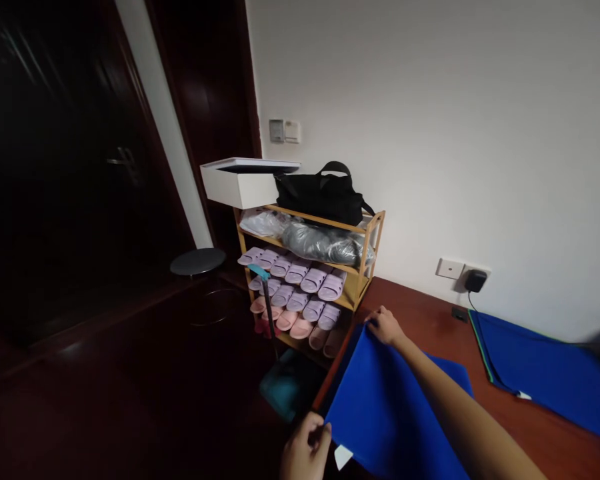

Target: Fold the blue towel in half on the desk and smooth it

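Observation:
A blue cloth [380,400] is stretched between my two hands over the left end of a reddish-brown table [410,313]. My left hand [307,447] pinches its near left corner, beside a small white tag [343,457]. At the far corner, close to the shoe rack, my right hand [384,325] grips the edge with closed fingers. Part of the cloth lies under my right forearm. Further right on the table rests another blue cloth [545,360], folded flat, with green edging and a white tag.
A wooden shoe rack [367,267] holds several purple and pink slippers, plastic-wrapped items, a black bag [320,193] and a white box [240,187]. A round stool [198,261] and a teal dustpan [283,390] stand on the floor. A black plug [475,281] sits in the wall socket.

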`<action>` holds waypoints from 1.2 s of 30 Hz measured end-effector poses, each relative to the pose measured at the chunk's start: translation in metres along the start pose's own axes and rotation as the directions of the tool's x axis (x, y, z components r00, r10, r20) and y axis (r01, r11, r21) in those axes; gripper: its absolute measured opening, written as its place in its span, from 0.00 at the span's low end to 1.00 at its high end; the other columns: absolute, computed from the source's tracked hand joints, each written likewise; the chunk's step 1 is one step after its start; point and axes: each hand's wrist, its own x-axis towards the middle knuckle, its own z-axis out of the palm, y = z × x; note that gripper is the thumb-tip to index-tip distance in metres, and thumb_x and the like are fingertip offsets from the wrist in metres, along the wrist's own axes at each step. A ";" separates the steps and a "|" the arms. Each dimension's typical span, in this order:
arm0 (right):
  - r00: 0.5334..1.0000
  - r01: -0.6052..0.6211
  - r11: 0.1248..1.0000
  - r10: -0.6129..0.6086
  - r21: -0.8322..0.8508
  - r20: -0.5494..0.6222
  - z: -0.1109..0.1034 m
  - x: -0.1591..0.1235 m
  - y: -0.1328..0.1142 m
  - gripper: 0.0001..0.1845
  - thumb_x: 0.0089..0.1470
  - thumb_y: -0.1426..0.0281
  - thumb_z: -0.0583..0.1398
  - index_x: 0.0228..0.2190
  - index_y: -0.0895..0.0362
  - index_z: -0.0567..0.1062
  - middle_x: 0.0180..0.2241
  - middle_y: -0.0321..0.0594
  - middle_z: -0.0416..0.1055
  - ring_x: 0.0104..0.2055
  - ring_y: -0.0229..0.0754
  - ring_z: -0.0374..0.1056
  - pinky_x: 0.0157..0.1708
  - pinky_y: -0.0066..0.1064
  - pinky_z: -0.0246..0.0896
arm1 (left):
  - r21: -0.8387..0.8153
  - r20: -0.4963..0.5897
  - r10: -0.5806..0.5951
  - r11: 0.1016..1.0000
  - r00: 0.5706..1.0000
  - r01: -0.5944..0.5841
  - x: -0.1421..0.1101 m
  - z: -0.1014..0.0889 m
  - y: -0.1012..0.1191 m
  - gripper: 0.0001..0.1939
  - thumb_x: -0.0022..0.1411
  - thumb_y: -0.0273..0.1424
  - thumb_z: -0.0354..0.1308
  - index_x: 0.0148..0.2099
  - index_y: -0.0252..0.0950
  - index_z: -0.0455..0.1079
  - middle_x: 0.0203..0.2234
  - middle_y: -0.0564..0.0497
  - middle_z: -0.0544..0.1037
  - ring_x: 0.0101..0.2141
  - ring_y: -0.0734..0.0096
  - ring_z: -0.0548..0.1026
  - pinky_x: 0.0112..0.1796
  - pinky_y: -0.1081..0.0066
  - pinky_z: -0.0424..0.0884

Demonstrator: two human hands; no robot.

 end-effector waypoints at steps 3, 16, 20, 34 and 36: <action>0.998 0.045 0.999 -0.044 -0.027 0.049 0.019 0.009 0.004 0.14 0.58 0.71 0.59 0.43 0.53 0.82 0.55 0.48 0.73 0.59 0.48 0.67 0.60 0.37 0.59 | 0.069 -0.013 0.015 0.998 1.000 -0.014 0.000 0.004 -0.011 0.15 0.66 0.44 0.50 0.31 0.43 0.69 0.24 0.55 0.75 0.26 0.68 0.75 0.31 0.74 0.68; 0.999 0.030 0.996 -0.033 0.090 0.038 0.049 0.012 0.013 0.20 0.53 0.76 0.60 0.47 0.55 0.79 0.48 0.46 0.77 0.52 0.46 0.73 0.56 0.36 0.64 | -0.239 -0.001 -0.144 0.961 0.990 0.140 0.002 0.014 -0.025 0.22 0.55 0.54 0.63 0.43 0.43 0.76 0.30 0.49 0.83 0.32 0.59 0.83 0.33 0.71 0.77; 0.999 0.033 0.985 -0.038 0.167 0.025 0.023 0.005 0.007 0.15 0.53 0.71 0.61 0.44 0.54 0.80 0.46 0.46 0.79 0.46 0.48 0.76 0.52 0.38 0.67 | -0.413 0.098 -0.260 0.868 0.961 0.277 0.007 0.008 -0.016 0.37 0.44 0.60 0.67 0.47 0.35 0.79 0.28 0.45 0.83 0.30 0.55 0.82 0.34 0.65 0.78; 0.982 0.145 0.909 -0.083 0.391 -0.169 -0.193 -0.141 0.016 0.20 0.48 0.53 0.64 0.36 0.55 0.78 0.36 0.42 0.81 0.40 0.48 0.77 0.44 0.39 0.71 | -0.362 0.052 0.183 0.920 0.982 -0.152 0.025 -0.057 0.105 0.21 0.50 0.52 0.67 0.32 0.38 0.75 0.29 0.47 0.83 0.35 0.56 0.82 0.40 0.62 0.78; 0.971 0.179 0.912 -0.103 0.370 -0.215 -0.222 -0.175 0.008 0.18 0.51 0.54 0.62 0.37 0.54 0.78 0.37 0.42 0.81 0.41 0.47 0.77 0.45 0.40 0.71 | -0.333 0.017 0.266 0.910 0.964 -0.246 0.019 -0.067 0.137 0.19 0.53 0.50 0.66 0.34 0.38 0.76 0.31 0.47 0.84 0.37 0.57 0.82 0.41 0.62 0.78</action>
